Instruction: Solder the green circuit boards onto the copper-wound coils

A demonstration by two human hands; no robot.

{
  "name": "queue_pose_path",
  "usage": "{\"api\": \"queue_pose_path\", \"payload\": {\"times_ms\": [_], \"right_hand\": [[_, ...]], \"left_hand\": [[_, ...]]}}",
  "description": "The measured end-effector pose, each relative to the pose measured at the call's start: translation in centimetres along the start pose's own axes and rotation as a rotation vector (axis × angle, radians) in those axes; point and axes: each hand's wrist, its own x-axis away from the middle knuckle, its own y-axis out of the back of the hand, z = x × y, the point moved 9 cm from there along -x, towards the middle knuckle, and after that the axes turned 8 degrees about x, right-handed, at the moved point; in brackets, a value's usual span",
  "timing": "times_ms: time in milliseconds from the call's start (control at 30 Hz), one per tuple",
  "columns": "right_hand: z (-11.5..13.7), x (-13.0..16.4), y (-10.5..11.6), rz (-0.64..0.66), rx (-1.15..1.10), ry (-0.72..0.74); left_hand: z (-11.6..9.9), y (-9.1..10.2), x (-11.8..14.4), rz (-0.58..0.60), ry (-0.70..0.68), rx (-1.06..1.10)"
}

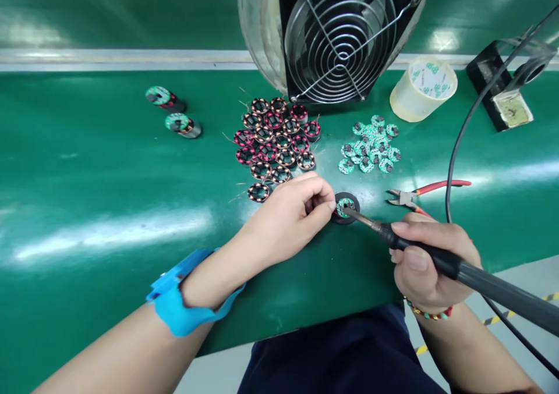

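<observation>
My right hand (437,260) grips a soldering iron (419,255) by its black handle. The iron's tip meets a small round green circuit board (345,207), which sits within a black ring-shaped holder (354,218). From the left, my left hand (301,213) reaches the board's edge with thumb and forefinger pinched together. Whatever lies between those fingertips is too small to make out. Wound motor coils (282,142) with copper and red wire stand in a cluster beyond my left hand. Red-handled cutters (406,198) lie beyond my right hand.
A fan with a wire guard (343,56) stands at the back. Loose green boards (371,144) lie in front of it, beside a tape roll (419,91). A soldering iron stand (502,85) is at the far right. Two coils with boards (177,123) lie left. A black cable (456,144) hangs across the right.
</observation>
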Motion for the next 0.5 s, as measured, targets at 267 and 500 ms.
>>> {"api": "queue_pose_path", "payload": {"times_ms": [267,500], "right_hand": [[0.1,0.18,0.04,-0.048,-0.011,0.023],[0.54,-0.02,0.1,-0.03,0.003,0.045]], "left_hand": [[0.03,-0.12,-0.02,-0.008,-0.004,-0.009],[-0.15,-0.09,0.03,-0.011,-0.018,-0.017]]}}
